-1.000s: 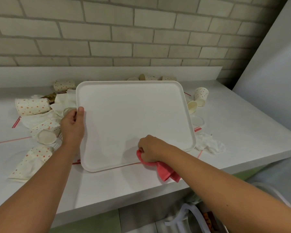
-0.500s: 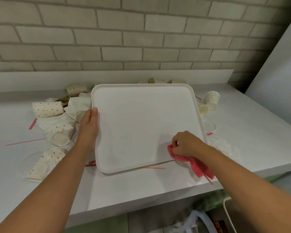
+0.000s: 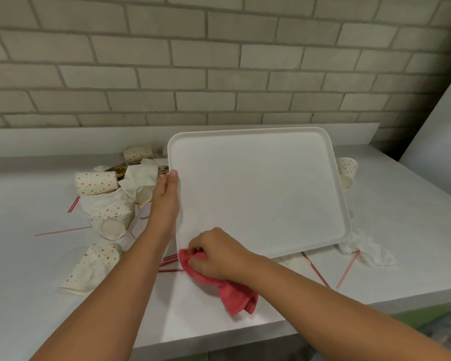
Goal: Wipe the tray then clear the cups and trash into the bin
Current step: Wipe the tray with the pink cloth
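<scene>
head view: right hand [image 3: 216,254] presses cloth [image 3: 229,290] on tray [image 3: 258,191].

White countertop [image 3: 406,220] carried everything. Tilted white tray [image 3: 258,191] had its near edge down on it. Left of the tray: polka-dot paper cups on their sides [image 3: 95,182], one flattened cup [image 3: 94,267], crumpled napkins [image 3: 141,175], red-striped straws [image 3: 63,231]. Right of it: another dotted cup [image 3: 346,170], crumpled tissue [image 3: 367,250], pink straw [image 3: 348,269]. Red cloth [image 3: 235,293] trailed along the front.
</scene>
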{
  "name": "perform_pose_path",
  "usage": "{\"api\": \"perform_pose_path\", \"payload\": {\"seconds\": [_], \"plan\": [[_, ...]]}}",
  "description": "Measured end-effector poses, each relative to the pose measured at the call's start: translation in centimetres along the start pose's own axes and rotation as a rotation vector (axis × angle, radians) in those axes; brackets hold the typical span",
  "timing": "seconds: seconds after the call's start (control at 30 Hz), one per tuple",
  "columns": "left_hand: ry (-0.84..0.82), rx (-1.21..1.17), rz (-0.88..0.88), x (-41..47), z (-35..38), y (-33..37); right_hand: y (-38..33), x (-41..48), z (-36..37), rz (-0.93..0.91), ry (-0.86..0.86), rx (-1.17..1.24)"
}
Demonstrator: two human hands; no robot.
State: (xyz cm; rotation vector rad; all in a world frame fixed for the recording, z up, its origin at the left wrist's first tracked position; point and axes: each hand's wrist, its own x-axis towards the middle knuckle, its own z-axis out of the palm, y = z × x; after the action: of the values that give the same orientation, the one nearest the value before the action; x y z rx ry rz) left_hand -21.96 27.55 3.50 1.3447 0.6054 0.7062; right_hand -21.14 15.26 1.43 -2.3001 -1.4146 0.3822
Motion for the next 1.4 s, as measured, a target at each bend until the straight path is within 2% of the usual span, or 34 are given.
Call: {"api": "perform_pose_path", "payload": {"seconds": [0.17,0.27,0.47,0.67,0.8,0.93,1.0,1.1,1.23,1.4], "plan": [[-0.017,0.011,0.004,0.4,-0.6,0.3,-1.0,2.1,-0.2,-0.072,0.229,0.047],[-0.048,0.021,0.004,1.6,-1.3,0.5,-1.5,3.2,-1.2,-0.104,0.296,0.014],[-0.195,-0.224,-0.075,2.1,-1.5,0.9,-1.9,5.5,-4.3,-0.094,0.46,-0.055],[-0.184,-0.152,0.046,1.5,-0.9,1.2,-1.7,7.2,-6.7,-0.095,0.534,-0.068],[-0.185,-0.029,0.155,0.9,-0.7,1.6,-1.9,8.6,-9.0,-0.104,0.732,0.069],[-0.163,0.033,0.182,0.6,-0.1,2.4,-2.2,9.8,-11.1,-0.107,0.93,0.253],[-0.183,0.012,0.219,0.9,0.0,2.6,-2.4,9.7,-10.6,-0.191,0.941,0.223],[-0.199,-0.064,0.231,1.2,0.0,3.1,-2.0,9.2,-9.3,-0.272,0.906,-0.054],[-0.204,-0.039,0.233,1.3,0.0,3.1,-1.0,9.0,-10.5,-0.205,0.823,-0.261],[-0.242,-0.02,0.236,1.0,0.5,3.0,0.8,7.8,-11.9,-0.148,0.816,-0.292]]}}
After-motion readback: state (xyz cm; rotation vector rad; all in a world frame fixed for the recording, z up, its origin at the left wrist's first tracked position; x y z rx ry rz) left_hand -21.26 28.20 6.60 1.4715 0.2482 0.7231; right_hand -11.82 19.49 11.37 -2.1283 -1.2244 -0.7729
